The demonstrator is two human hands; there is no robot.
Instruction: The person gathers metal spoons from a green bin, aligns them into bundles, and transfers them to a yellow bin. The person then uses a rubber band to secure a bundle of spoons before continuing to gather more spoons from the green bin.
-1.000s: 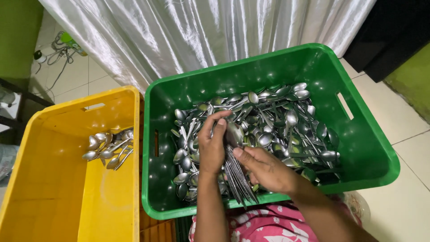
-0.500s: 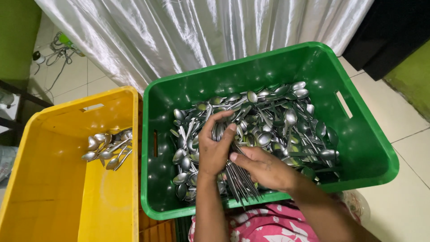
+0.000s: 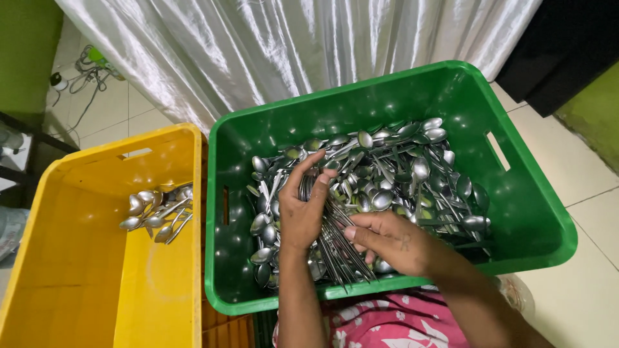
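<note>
Both hands sat inside the crate (image 3: 543,212), over the near left part of the heap of spoons (image 3: 412,177) lying in it. The left hand (image 3: 302,212) curled around a bundle of spoon handles (image 3: 338,241), its fingers (image 3: 308,174) pointing away toward the curtain (image 3: 290,51) hanging behind the crate. The right hand (image 3: 393,241) lay just right of that bundle, fingertips touching it. Most of the heap spread beyond and to the right of the fingers. Well left of the fingers, in a second crate (image 3: 64,270) set beside the first, lay a small cluster of spoons (image 3: 157,212). Cables (image 3: 87,71) lay on the floor far left, behind.
</note>
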